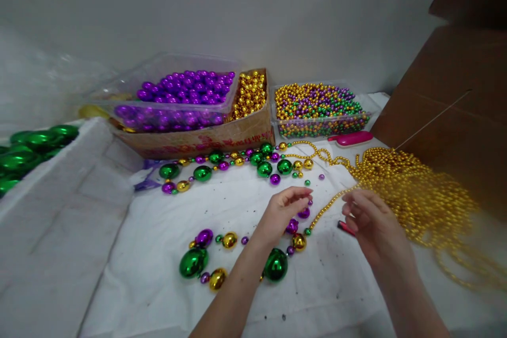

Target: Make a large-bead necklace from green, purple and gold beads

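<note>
My left hand (283, 210) hovers over the white cloth with its fingers curled together in a pinch near small purple beads (304, 213). My right hand (370, 222) is beside it, fingers bent around a strand of small gold beads (328, 205) that runs to the big gold bead pile (415, 195). Under my left wrist lie large green (276, 265), gold (299, 242) and purple (292, 226) balls. More loose strung balls, among them a green one (194, 262) and a purple one (204, 236), lie to the left.
A row of green, purple and gold balls (237, 165) lies farther back. Behind it stand a clear tub of purple balls (186, 92), a cardboard box with gold balls (249, 94) and a tray of mixed small beads (317, 105). A pink tool (352, 139) and a thin needle (433, 119) lie at right.
</note>
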